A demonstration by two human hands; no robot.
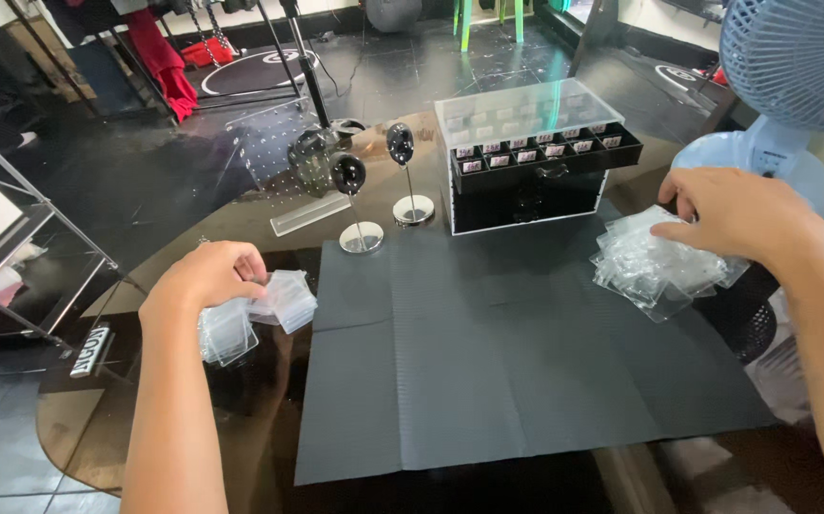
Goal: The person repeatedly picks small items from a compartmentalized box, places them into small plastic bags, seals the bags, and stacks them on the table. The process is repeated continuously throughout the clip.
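My left hand [205, 276] rests on a small stack of clear plastic bags [284, 300] at the left edge of a dark grey mat [488, 362], its fingers closed on some of them. Over at the mat's right edge, my right hand [740, 214] reaches down onto a larger loose pile of clear plastic bags [655, 266], fingers curled and pinching the top of it.
A black drawer box with a clear lid [536, 162] stands behind the mat. Two round display stands [362, 205] and a clear pegboard stand [279, 162] sit to its left. A blue table fan [783, 86] stands at the right. The glass table's edge [79, 419] curves at the left.
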